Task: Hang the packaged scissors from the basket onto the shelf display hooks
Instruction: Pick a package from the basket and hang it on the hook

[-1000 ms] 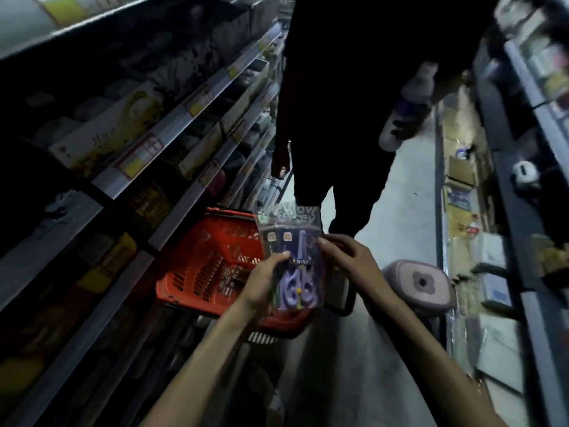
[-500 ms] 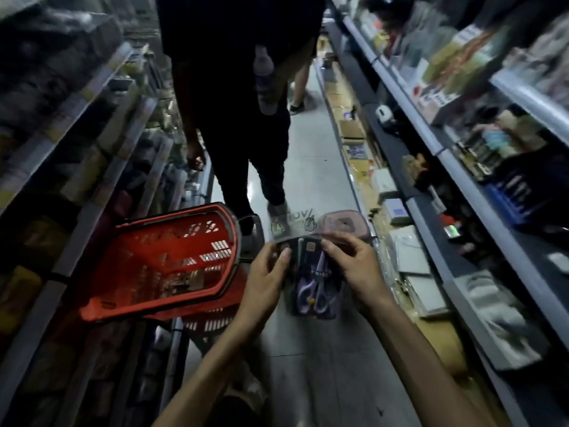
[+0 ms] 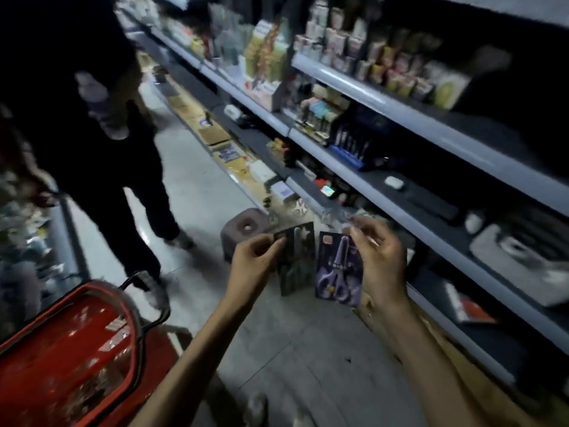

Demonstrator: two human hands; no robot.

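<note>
- Dim shop aisle: smooth grey floor (image 3: 292,349), long grey metal shelves (image 3: 400,109) to the right of both hands.
- Two flat rectangular scissor packs, side by side, not touching.
- Left hand (image 3: 255,266) pinches the dark pack (image 3: 295,260) near its top.
- Right hand (image 3: 380,263) pinches the purple-handled pack (image 3: 337,272) at its top.
- One red plastic basket (image 3: 129,306), below-left of the left hand.

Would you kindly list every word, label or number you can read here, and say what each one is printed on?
No text here can be read for certain.
purple scissors pack, pinched by the right hand: card print too blurred to read.
dark pack, held by the left hand: too dark and blurred.
shelf goods: labels smeared by motion, unreadable.
</note>
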